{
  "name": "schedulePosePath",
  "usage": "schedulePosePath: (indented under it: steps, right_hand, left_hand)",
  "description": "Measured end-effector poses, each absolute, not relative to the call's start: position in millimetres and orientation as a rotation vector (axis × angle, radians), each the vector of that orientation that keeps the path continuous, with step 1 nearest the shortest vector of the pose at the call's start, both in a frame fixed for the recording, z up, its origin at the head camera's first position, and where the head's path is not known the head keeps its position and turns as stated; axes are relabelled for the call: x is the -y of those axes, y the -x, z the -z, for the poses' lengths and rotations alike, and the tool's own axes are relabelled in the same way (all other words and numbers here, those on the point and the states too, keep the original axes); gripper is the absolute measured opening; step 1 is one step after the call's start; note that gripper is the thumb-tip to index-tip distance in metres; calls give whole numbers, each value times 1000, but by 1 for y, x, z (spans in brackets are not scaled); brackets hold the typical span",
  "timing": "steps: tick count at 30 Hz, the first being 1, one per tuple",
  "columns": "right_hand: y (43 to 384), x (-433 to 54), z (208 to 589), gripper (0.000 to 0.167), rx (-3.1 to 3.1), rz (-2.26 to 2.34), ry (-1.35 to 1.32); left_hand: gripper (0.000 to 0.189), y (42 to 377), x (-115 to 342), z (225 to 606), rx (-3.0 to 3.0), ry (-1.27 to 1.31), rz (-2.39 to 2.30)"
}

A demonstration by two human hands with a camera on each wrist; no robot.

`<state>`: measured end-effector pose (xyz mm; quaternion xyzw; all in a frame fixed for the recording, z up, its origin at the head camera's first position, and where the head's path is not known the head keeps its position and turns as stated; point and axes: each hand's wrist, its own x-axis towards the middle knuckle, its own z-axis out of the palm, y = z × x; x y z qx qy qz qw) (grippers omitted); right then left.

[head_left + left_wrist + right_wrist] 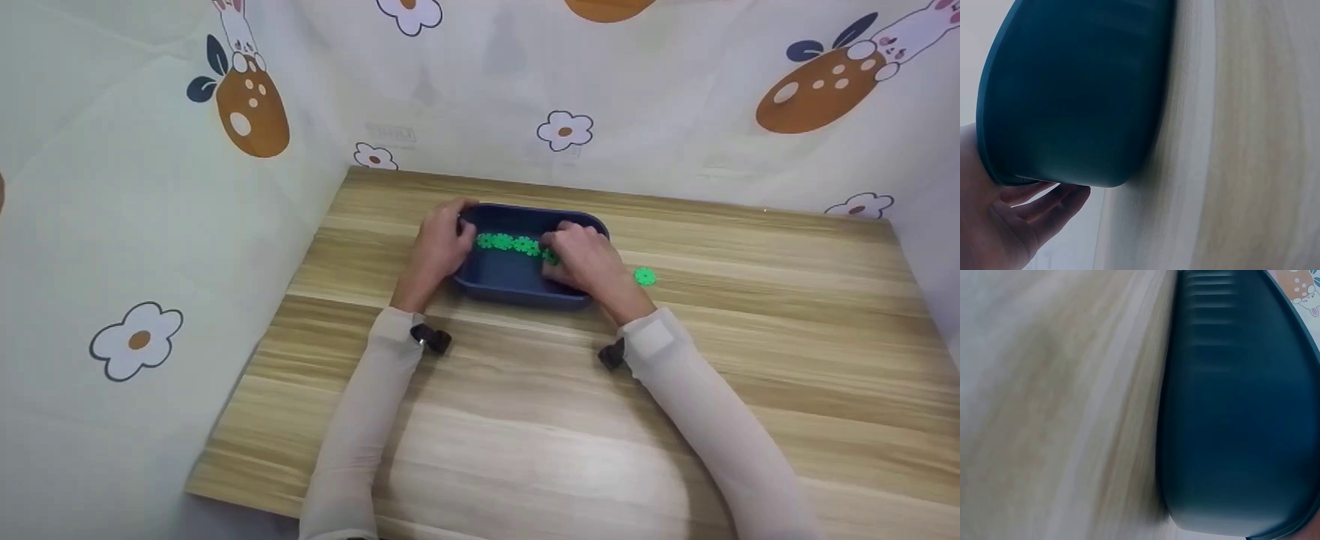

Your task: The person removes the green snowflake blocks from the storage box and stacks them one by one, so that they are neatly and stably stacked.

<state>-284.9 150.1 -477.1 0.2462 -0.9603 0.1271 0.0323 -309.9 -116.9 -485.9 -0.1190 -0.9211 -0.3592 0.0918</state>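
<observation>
A dark blue plastic tray (502, 274) lies on the table with a row of green snowflake discs (504, 241) inside. At the tray's left end my left hand (441, 246) grips the rim, thumb on the inner side. The left wrist view shows the fingers of that left hand (1033, 216) against the outside of the tray (1072, 95). Over the right end my right hand (586, 259) reaches inside, curled fingers pinching a green disc (551, 257) at the row's right end. Mostly the tray's outer wall (1241, 410) fills the right wrist view.
One loose green disc (645, 277) lies on the wooden table (765, 315) to the right of the tray, near my right wrist. A patterned cloth (480, 97) hangs along the table's back and left edges.
</observation>
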Motion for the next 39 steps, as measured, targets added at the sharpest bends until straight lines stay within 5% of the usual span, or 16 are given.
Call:
schedulePosePath:
  steps: [39]
  right_hand:
    - [286,-174,480,28,2372,-1388,-592]
  left_hand:
    - [38,313,117,488,2674,407,1038]
